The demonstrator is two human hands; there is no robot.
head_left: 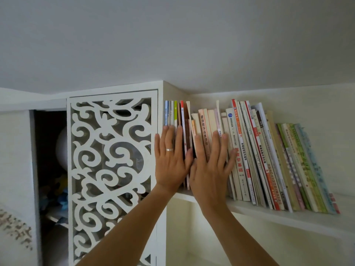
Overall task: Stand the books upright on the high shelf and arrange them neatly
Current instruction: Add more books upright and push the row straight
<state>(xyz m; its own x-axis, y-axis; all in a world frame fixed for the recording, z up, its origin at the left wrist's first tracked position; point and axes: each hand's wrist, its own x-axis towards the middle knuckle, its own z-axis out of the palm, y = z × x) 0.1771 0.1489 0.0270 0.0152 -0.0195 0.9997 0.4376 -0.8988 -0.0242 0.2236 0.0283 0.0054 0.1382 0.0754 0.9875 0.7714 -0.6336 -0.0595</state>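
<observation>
- Books [249,156] stand in a row on the high white shelf [288,217], under the ceiling; those at the left upright, those to the right leaning left.
- Left hand [171,160]: flat, fingers straight, pressed on the spines at the row's left end. Ring on one finger.
- Right hand [209,169]: flat, fingers spread, pressed on spines just beside it. Neither grips anything.
- Carved white lattice door [111,169] left of the shelf.

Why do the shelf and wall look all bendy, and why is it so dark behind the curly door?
Head view: the wide-angle lens bows straight lines, so the shelf slopes and the books fan out; the cupboard opening lies in deep shadow; the light is soft and dim, without glare; both hands and nearby spines look sharp.
</observation>
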